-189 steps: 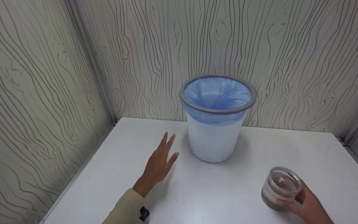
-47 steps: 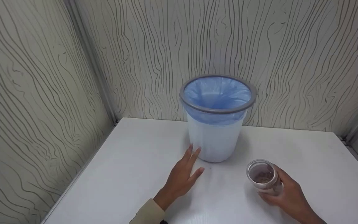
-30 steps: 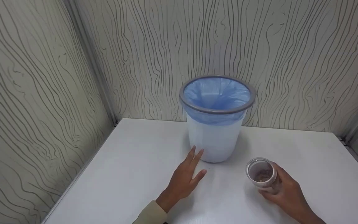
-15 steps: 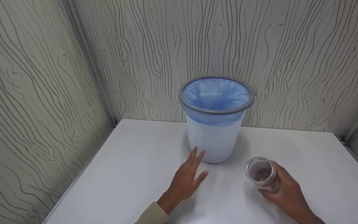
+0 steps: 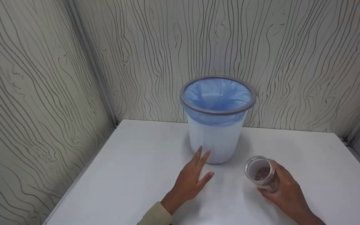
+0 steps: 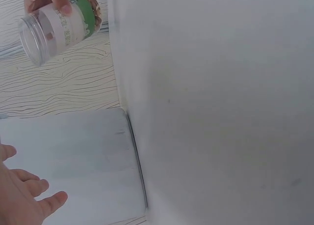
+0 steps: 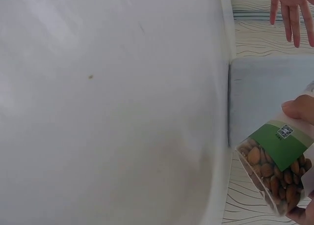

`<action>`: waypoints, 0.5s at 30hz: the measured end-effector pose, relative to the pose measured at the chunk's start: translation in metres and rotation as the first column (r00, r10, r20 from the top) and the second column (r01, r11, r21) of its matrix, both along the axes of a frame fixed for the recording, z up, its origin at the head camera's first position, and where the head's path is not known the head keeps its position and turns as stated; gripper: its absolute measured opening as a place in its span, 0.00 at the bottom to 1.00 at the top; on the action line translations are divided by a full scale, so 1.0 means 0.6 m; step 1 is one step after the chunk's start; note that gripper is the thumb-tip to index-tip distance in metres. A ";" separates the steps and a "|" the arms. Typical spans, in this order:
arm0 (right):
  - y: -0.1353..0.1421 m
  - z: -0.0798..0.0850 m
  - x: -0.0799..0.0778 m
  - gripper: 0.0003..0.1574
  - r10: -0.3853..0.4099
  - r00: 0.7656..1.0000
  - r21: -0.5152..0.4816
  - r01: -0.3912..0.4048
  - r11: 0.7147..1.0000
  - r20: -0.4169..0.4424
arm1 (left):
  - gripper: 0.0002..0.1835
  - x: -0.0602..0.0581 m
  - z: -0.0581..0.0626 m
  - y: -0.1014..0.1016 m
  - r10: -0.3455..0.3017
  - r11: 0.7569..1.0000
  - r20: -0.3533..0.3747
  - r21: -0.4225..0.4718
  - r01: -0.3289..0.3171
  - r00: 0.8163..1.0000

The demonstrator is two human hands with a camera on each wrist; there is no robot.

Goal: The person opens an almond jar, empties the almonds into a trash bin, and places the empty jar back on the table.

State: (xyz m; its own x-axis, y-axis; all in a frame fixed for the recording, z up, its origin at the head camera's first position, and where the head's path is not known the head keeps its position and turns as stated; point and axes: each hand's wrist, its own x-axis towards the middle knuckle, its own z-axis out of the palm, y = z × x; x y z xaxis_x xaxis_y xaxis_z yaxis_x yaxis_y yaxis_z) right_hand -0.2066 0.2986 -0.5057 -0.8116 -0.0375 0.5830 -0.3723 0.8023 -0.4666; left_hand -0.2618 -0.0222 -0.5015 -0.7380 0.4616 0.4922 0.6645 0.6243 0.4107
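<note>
My right hand (image 5: 287, 190) grips a clear plastic jar (image 5: 271, 186) round its side, thumb in front. The jar tilts, its round mouth turned up and toward the left, with brown pieces visible inside. The right wrist view shows a white and green label with a square code, and almonds behind clear plastic at the jar's base (image 7: 274, 176). No lid covers the mouth in the left wrist view. My left hand (image 5: 187, 181) has its fingers spread and holds nothing. From the head camera its fingertips overlap the bin's lower front; whether they touch it I cannot tell.
A white waste bin (image 5: 214, 140) with a blue liner (image 5: 217, 93) and a grey rim ring stands near the back of the white table (image 5: 130, 175). Wood-grain panels (image 5: 155, 56) rise behind and at both sides.
Over several seconds my left hand has moved right toward the bin's front, and the jar has come left and tipped. In the last half second both shift only slightly.
</note>
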 end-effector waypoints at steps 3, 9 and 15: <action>-0.002 0.001 0.000 0.70 0.003 1.000 0.004 -0.003 1.000 -0.020 | 0.37 0.002 0.003 0.004 -0.006 1.000 -0.007 0.003 0.006 1.000; -0.006 0.003 0.000 0.70 -0.002 0.999 0.019 0.003 1.000 -0.043 | 0.38 0.005 0.007 0.015 0.002 1.000 0.005 -0.009 -0.002 1.000; -0.009 0.006 0.000 0.69 -0.017 0.998 0.039 0.019 0.999 -0.064 | 0.37 0.008 0.010 0.023 -0.014 1.000 0.007 0.005 0.014 1.000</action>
State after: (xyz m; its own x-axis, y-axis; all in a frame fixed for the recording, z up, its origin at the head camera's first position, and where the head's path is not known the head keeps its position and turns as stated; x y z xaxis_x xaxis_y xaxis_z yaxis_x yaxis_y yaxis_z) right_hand -0.2067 0.2931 -0.5022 -0.7735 -0.0473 0.6320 -0.3858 0.8263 -0.4103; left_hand -0.2571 -0.0082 -0.4958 -0.7348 0.4698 0.4892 0.6703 0.6130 0.4182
